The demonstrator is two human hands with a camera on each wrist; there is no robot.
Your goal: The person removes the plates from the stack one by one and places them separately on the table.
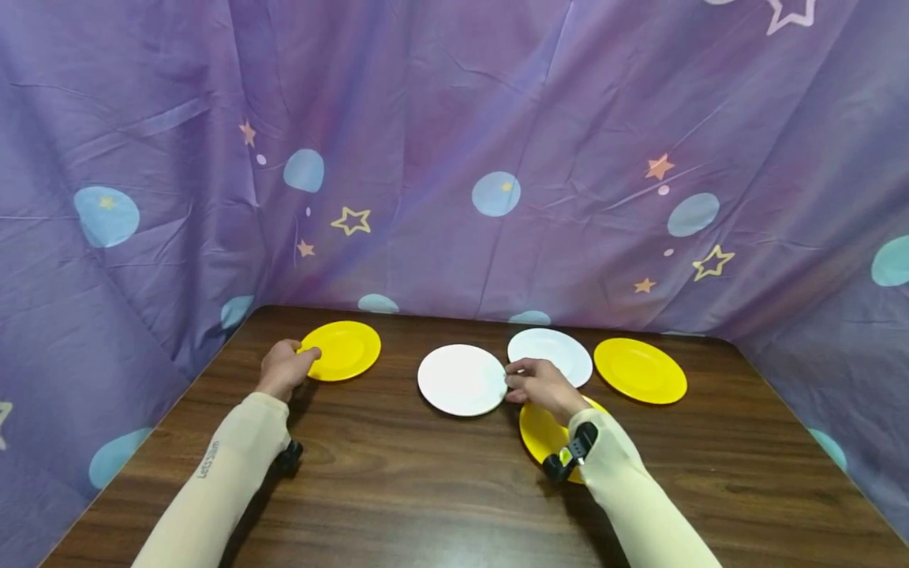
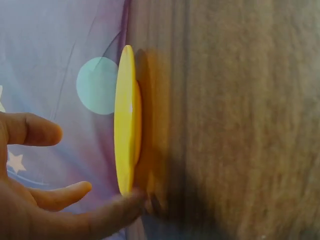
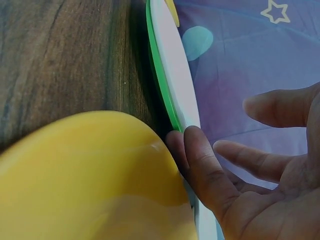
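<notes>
At the far left my left hand is at the near-left rim of a yellow plate. In the left wrist view one fingertip meets the plate's edge while the thumb stays apart above it. My right hand is at the right rim of a white plate in the middle. The right wrist view shows fingertips right at that rim, the thumb held away, and a green layer beneath the white one. Another yellow plate lies under the right wrist, partly hidden.
A second white plate lies behind the right hand, and a further yellow plate is to its right. All sit on a dark wooden table. A purple patterned curtain hangs along the table's back and sides.
</notes>
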